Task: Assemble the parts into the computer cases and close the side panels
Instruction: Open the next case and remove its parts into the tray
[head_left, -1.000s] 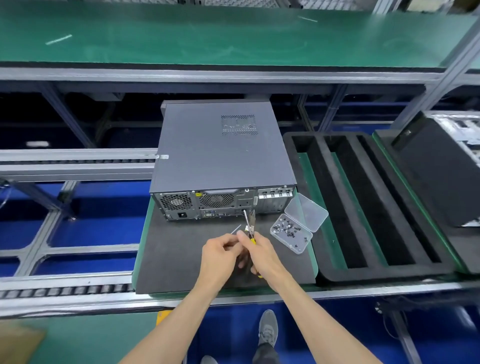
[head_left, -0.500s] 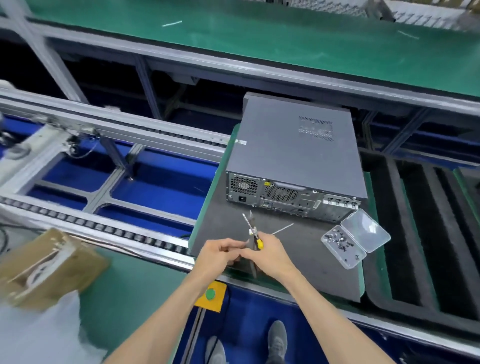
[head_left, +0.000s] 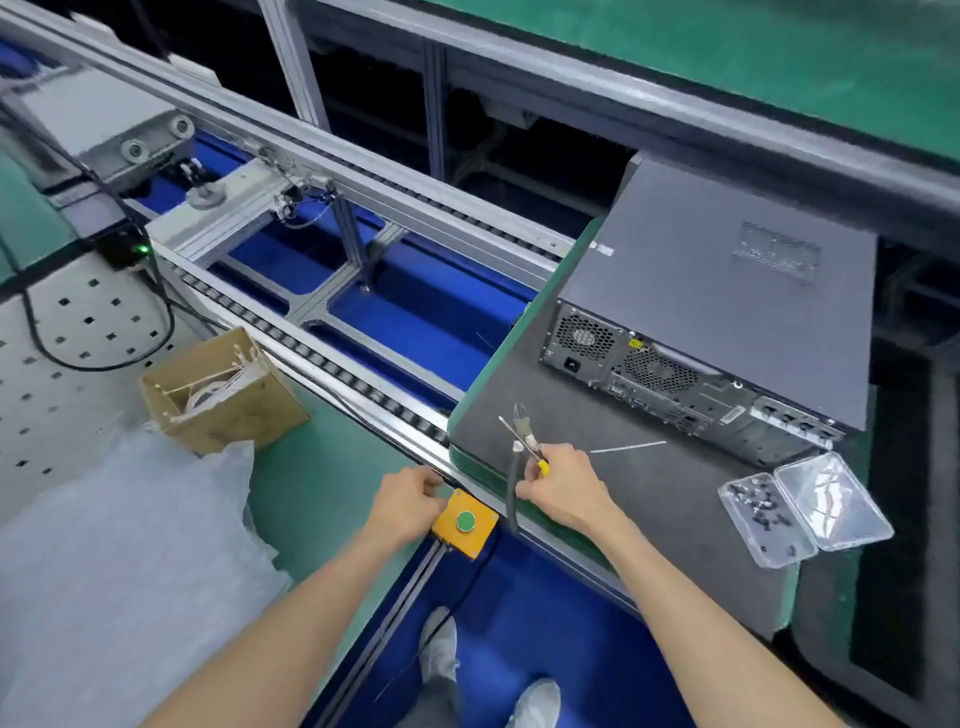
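The computer case (head_left: 727, 291) lies flat on a dark grey mat (head_left: 649, 499), with its side panel on top and closed, and its back side with the fans turned toward the person. The mat sits on a green pallet (head_left: 506, 353) on the conveyor line.

The right hand (head_left: 563, 486) is over the near left corner of the mat. Its grip is closed around a small cutter (head_left: 524, 434) and a thin screwdriver (head_left: 514, 428) with a yellow handle, both pointing up and away from the person. The left hand (head_left: 408, 501) is just beside the yellow button box (head_left: 465, 522), and its fingers are curled; if something is inside this grip I cannot tell.

A thin white cable tie (head_left: 628, 447) lies on the mat near the right hand. An open clear box with dark screws (head_left: 763, 512) rests on the mat to the right of the hand. A cardboard box (head_left: 223, 389) with white ties stands on the left desk (head_left: 311, 467).
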